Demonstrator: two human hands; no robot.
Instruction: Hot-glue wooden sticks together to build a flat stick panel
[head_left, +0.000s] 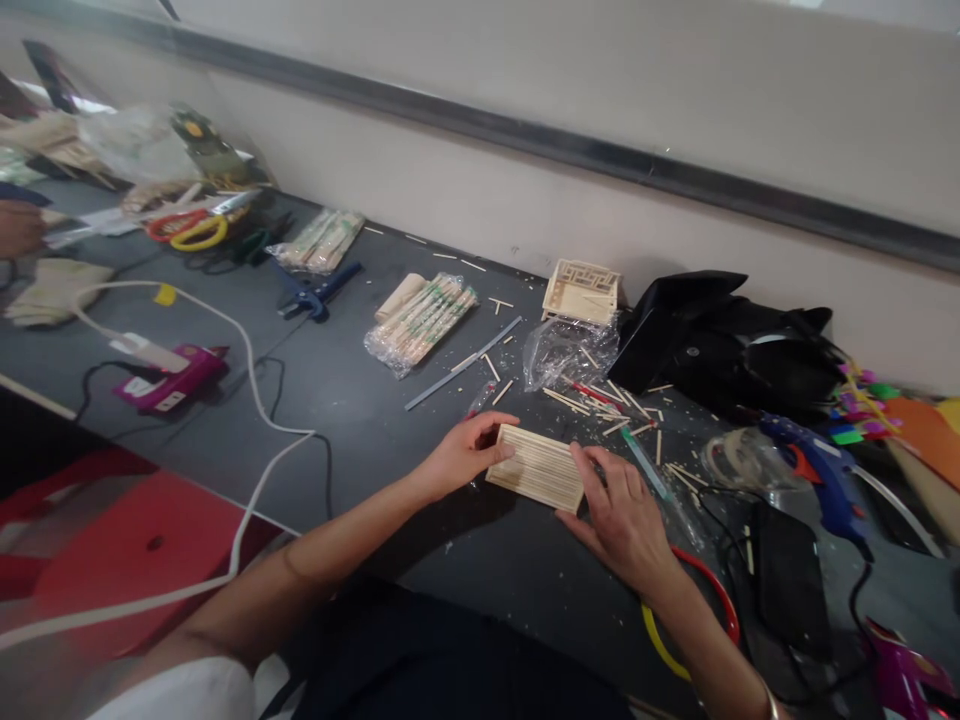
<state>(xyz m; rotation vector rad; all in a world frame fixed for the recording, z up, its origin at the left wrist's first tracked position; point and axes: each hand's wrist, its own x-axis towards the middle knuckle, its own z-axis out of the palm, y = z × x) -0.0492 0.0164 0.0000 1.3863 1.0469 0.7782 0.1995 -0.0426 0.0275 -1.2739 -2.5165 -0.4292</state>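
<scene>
A small rectangular panel of light wooden sticks (538, 466) is held above the dark table near its front edge. My left hand (466, 452) grips its left end, the thumb lying on the face. At the right end, my right hand (619, 505) has its fingers on the top corner and its thumb at the lower corner. Beyond the panel stands a small wooden stick structure (583, 290) with a lattice back. Loose sticks (600, 402) and a clear plastic bag (566, 352) lie between them, with a metal ruler (463, 363) to the left.
Packs of sticks (421, 322), blue pliers (319, 292), scissors (199, 230) and a purple power strip (171, 380) with a white cable are leftward. A black bag (727, 345), blue glue gun (825, 475) and phone (791, 575) are rightward. Another person's hand (21, 228) shows far left.
</scene>
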